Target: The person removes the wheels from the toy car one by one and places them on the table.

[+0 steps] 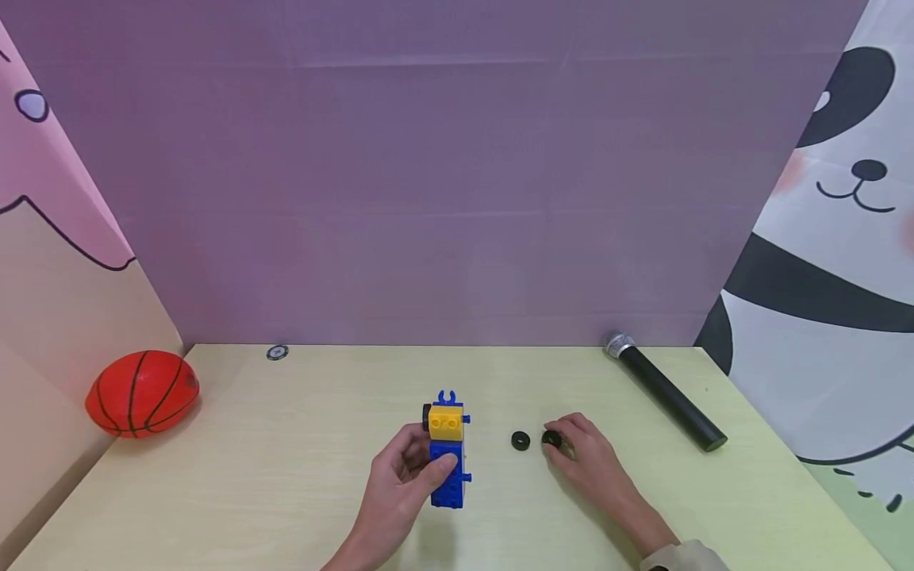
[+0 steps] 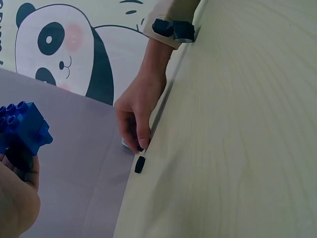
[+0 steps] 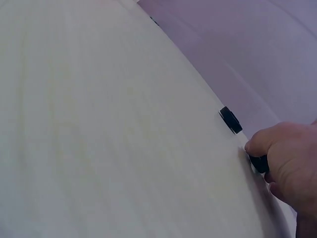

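My left hand [image 1: 389, 484] holds up a toy block vehicle, its thumb across the blue block [image 1: 447, 498]. A yellow block [image 1: 446, 424] sits at the far end, topped by a blue forked piece [image 1: 447, 397]. One black wheel [image 1: 426, 417] is on the yellow block's left side; blue pegs [image 1: 467, 477] stick out bare on the right. In the left wrist view another black wheel [image 2: 20, 157] shows beneath the blue studded part. Over the table, my right hand [image 1: 596, 472] pinches a black toy wheel [image 1: 551, 438] between thumb and fingers. A loose wheel [image 1: 520, 441] lies just left of it.
To the right, a black microphone [image 1: 671, 396] with a silver head lies slantwise on the pale table [image 1: 300, 476]. A red toy ball [image 1: 143, 394] rests at the left edge. Near the back edge is a small round disc [image 1: 277, 352]. A purple cloth [image 1: 457, 198] hangs behind.
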### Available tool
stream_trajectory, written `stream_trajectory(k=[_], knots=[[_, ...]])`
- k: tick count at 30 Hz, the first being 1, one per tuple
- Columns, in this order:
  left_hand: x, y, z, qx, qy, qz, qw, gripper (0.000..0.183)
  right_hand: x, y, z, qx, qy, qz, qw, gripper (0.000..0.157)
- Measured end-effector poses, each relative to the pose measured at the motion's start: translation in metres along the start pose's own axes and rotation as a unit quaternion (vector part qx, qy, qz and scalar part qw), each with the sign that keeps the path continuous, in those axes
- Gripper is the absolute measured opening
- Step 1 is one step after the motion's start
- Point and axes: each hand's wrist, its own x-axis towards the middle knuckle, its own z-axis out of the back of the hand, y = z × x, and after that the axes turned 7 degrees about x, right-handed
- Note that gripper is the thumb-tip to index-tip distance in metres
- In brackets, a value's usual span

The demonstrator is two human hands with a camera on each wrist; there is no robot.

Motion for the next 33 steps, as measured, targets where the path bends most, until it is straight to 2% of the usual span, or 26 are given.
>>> stream_trajectory(k=[15, 24, 33], knots=[[0.001, 0.001, 0.000, 0.005, 0.004, 0.024, 0.9997, 0.042, -0.002, -0.005, -0.002, 0.000, -0.006, 0.029, 1.000, 0.025], [0.000, 0.001, 0.000, 0.005, 0.003, 0.036, 0.9993, 0.042, -0.002, 0.000, 0.003, 0.005, 0.018, -0.018, 1.000, 0.027], [0.002, 0.003, 0.000, 0.000, -0.005, 0.041, 0.9992, 0.046, -0.003, 0.006, 0.017, 0.001, 0.050, -0.065, 0.997, 0.033]])
